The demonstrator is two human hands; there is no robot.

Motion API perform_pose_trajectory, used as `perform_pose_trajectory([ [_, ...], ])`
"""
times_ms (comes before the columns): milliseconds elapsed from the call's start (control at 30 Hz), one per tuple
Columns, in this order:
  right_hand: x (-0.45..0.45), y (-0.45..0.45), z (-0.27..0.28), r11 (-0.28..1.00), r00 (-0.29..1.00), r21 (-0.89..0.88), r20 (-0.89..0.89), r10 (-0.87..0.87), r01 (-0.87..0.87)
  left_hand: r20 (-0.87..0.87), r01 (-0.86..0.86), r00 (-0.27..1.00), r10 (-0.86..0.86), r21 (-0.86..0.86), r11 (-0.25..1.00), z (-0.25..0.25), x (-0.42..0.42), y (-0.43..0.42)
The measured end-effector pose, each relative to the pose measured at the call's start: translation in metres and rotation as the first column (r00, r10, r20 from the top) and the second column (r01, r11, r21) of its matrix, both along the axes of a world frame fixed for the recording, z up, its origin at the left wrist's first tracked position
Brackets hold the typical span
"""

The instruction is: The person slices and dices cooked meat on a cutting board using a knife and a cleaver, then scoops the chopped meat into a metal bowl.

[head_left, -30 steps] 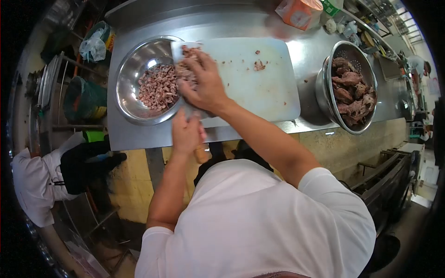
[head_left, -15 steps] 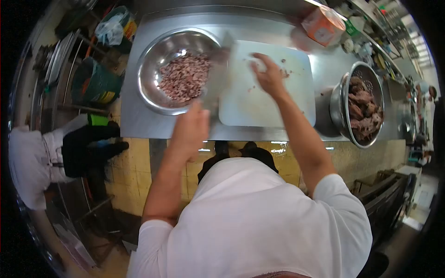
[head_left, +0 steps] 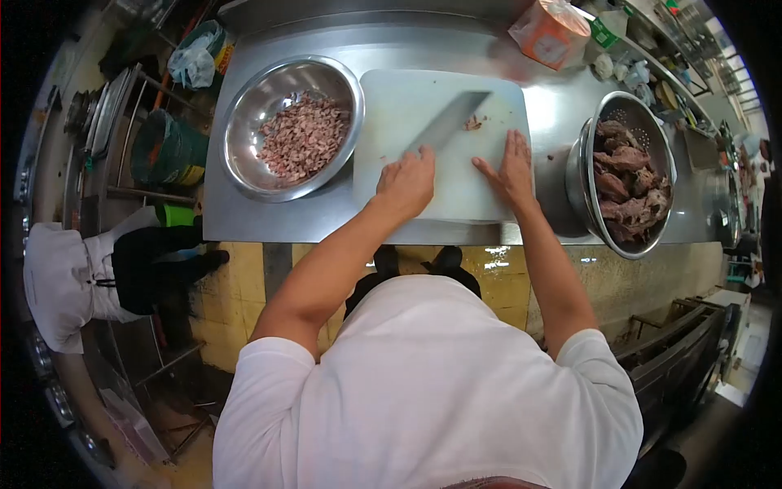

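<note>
My left hand [head_left: 407, 184] is wrapped round the handle of a broad-bladed knife [head_left: 450, 121]. The blade, slightly blurred, slants up and right across a white cutting board [head_left: 444, 85]. Lying on the board's right side, my right hand [head_left: 514, 173] has its fingers stretched out and the thumb apart, with nothing in it. A few small meat scraps [head_left: 473, 123] sit beside the blade, beyond my right hand. Left of the board, a steel bowl [head_left: 238, 155] holds chopped meat pieces [head_left: 301, 137].
On the right, a steel colander [head_left: 649, 106] full of large cooked-looking meat chunks [head_left: 626, 175] rests in another bowl. An orange-and-white package [head_left: 551, 37] stands at the back of the steel table [head_left: 391, 41]. Another person [head_left: 65, 281] is at far left, near a green bin [head_left: 167, 147].
My left hand and the knife have moved from the bowl's right edge onto the board. My right hand has come down and right, nearer the board's front right.
</note>
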State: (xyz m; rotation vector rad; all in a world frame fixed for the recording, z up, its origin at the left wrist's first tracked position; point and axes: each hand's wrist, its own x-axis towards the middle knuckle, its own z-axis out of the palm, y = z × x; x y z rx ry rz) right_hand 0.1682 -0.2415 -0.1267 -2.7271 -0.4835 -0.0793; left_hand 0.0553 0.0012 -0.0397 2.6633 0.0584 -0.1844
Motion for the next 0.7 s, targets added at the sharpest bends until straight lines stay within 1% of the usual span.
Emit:
perform_pose_trajectory([
  [33,0.01,0.003,0.002,0.999,1.0,0.047,0.004,0.027,-0.027,-0.002,-0.005,1.0,0.005,0.014,1.0,0.002,-0.002,-0.003],
  [67,0.021,0.01,0.003,0.993,0.998,0.098,0.007,0.061,-0.062,-0.032,0.014,0.999,-0.015,-0.045,0.999,0.004,-0.008,-0.003],
  [100,0.037,0.015,-0.002,0.994,0.995,0.072,0.055,0.078,-0.082,-0.059,0.03,0.998,-0.036,-0.105,0.994,0.006,-0.015,-0.002],
  [133,0.054,0.024,-0.006,0.993,0.995,0.085,0.05,0.082,-0.086,-0.066,0.025,0.997,-0.031,-0.093,0.995,0.006,-0.024,0.003],
  [167,0.068,0.032,-0.01,0.982,0.987,0.132,0.106,0.121,-0.135,-0.077,-0.105,0.993,0.089,-0.245,0.964,0.003,-0.037,0.011],
  [200,0.073,0.035,-0.014,0.969,0.975,0.172,0.161,0.153,-0.18,-0.108,-0.227,0.974,0.201,-0.392,0.891,-0.001,-0.05,0.019],
  [233,0.071,0.039,-0.014,0.97,0.978,0.174,0.152,0.144,-0.169,-0.242,-0.382,0.924,0.297,-0.531,0.756,-0.004,-0.062,0.027],
  [267,0.069,0.048,-0.009,0.95,0.965,0.187,0.13,0.23,-0.251,-0.384,-0.528,0.85,0.362,-0.624,0.577,-0.008,-0.074,0.035],
  [300,0.067,0.053,-0.006,0.921,0.942,0.202,0.11,0.316,-0.332,-0.388,-0.527,0.85,0.358,-0.62,0.581,-0.012,-0.085,0.042],
  [333,0.061,0.052,-0.007,0.922,0.944,0.204,0.105,0.312,-0.328,-0.418,-0.555,0.832,0.365,-0.649,0.52,-0.016,-0.097,0.048],
  [367,0.051,0.05,-0.007,0.883,0.927,0.282,0.103,0.362,-0.376,-0.448,-0.581,0.813,0.373,-0.676,0.453,-0.022,-0.106,0.05],
  [400,0.04,0.047,-0.007,0.834,0.905,0.356,0.103,0.413,-0.421,-0.453,-0.585,0.81,0.374,-0.676,0.448,-0.026,-0.111,0.045],
  [433,0.025,0.04,-0.008,0.813,0.873,0.322,0.209,0.44,-0.486,-0.454,-0.589,0.803,0.385,-0.701,0.403,-0.03,-0.113,0.036],
  [467,0.014,0.033,-0.008,0.814,0.873,0.316,0.203,0.444,-0.487,-0.457,-0.591,0.797,0.394,-0.724,0.356,-0.035,-0.112,0.028],
  [533,-0.011,0.017,0.01,0.778,0.863,0.423,0.02,0.505,-0.465,-0.46,-0.578,0.806,0.372,-0.745,0.333,-0.041,-0.1,0.011],
  [567,-0.026,0.013,0.033,0.81,0.907,0.473,-0.054,0.418,-0.345,-0.454,-0.561,0.819,0.352,-0.763,0.321,-0.044,-0.091,0.003],
  [600,-0.029,0.013,0.024,0.821,0.911,0.463,-0.064,0.407,-0.334,-0.462,-0.561,0.821,0.336,-0.765,0.316,-0.045,-0.081,-0.006],
  [633,-0.034,0.013,0.011,0.902,0.971,0.36,0.058,0.233,-0.238,-0.425,-0.509,0.858,0.289,-0.783,0.357,-0.045,-0.072,-0.015],
  [667,-0.037,0.013,-0.002,0.957,0.978,0.267,0.198,0.062,-0.115,-0.387,-0.452,0.891,0.237,-0.799,0.397,-0.047,-0.063,-0.024],
  [700,-0.04,0.019,-0.007,0.962,0.98,0.256,0.195,0.047,-0.097,-0.392,-0.447,0.894,0.217,-0.802,0.395,-0.051,-0.053,-0.034],
])
